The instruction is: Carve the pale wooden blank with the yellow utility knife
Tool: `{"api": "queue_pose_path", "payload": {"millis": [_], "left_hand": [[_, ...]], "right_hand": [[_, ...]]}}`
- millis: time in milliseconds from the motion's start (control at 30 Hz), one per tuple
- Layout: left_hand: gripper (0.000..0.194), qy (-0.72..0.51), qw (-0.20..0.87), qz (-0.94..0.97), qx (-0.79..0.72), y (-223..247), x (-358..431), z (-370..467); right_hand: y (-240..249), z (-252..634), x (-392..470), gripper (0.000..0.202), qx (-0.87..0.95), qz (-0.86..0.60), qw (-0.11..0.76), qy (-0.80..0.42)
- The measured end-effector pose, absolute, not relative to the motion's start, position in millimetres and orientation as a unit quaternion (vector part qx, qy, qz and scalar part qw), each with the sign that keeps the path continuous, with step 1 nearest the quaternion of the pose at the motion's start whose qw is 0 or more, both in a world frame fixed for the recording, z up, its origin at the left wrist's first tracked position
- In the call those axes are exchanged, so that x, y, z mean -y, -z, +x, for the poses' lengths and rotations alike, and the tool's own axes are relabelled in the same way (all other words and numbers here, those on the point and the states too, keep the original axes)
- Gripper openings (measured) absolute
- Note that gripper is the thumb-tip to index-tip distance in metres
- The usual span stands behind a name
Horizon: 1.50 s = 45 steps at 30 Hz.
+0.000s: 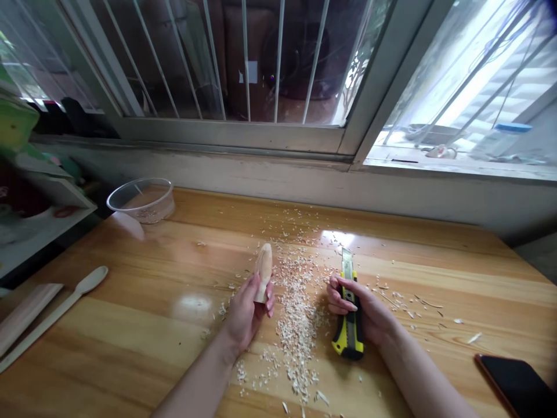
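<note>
My left hand [246, 310] is closed around the lower part of a small carved piece of pale wood [264, 264]. Its rounded tip points up and away from me, and a narrower neck shows just above my fingers. In my right hand [365, 305] lies a yellow and black utility knife [348, 339], fingers wrapped round its handle. The knife's blade [347, 261] is extended and points away from me, apart from the wood. Between both hands, a long heap of wood shavings [298, 325] covers the tabletop.
A wooden spoon [65, 305] and a flat wood strip [24, 313] lie at the left. Behind them stands a clear plastic bowl [150, 212]. A phone [517, 383] rests at the right front of the wooden table [152, 354]. A barred window [235, 136] rises behind.
</note>
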<state>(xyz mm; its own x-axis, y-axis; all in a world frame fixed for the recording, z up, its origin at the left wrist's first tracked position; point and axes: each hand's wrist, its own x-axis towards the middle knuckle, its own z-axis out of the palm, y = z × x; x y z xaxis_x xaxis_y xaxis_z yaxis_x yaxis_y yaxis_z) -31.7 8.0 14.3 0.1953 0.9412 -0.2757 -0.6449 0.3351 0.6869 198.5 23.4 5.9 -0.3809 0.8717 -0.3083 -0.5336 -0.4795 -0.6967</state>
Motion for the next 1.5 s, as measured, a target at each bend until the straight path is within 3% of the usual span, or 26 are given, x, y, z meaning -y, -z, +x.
{"api": "queue_pose_path", "payload": {"millis": [133, 233, 367, 433, 567, 733, 933, 1333, 1500], "left_hand": [[0.037, -0.549, 0.725, 0.209, -0.358, -11, -9, -33], [0.027, -0.527, 0.728, 0.247, -0.363, -12, -4, -30], [0.018, -0.472, 0.743, 0.32, -0.349, -13, 6, -28], [0.024, -0.456, 0.746, 0.346, -0.339, -13, 9, -29], [0.032, -0.431, 0.748, 0.389, -0.322, -12, 13, -30], [0.04, -0.422, 0.755, 0.397, -0.307, -15, 18, -29], [0.032, -0.429, 0.725, 0.41, -0.35, -18, 22, -27], [0.043, -0.439, 0.697, 0.408, -0.394, -12, 17, -26], [0.031, -0.439, 0.696, 0.423, -0.38, -14, 17, -26]], "right_hand": [[-7, 197, -22, 0.018, 0.267, -0.344, 0.452, -0.778], [-12, 192, -18, 0.021, 0.278, -0.342, 0.499, -0.746], [-28, 181, -5, 0.044, 0.384, -0.361, 0.522, -0.671], [-36, 174, 4, 0.051, 0.513, -0.399, 0.458, -0.607], [-39, 164, 15, 0.035, 0.765, -0.504, 0.277, -0.29], [-31, 161, 12, 0.034, 0.854, -0.468, 0.19, -0.123], [-27, 161, 11, 0.027, 0.873, -0.439, 0.176, -0.118], [-15, 157, 11, 0.029, 0.844, -0.489, 0.219, -0.027], [-16, 156, 13, 0.037, 0.822, -0.502, 0.268, -0.011]]}}
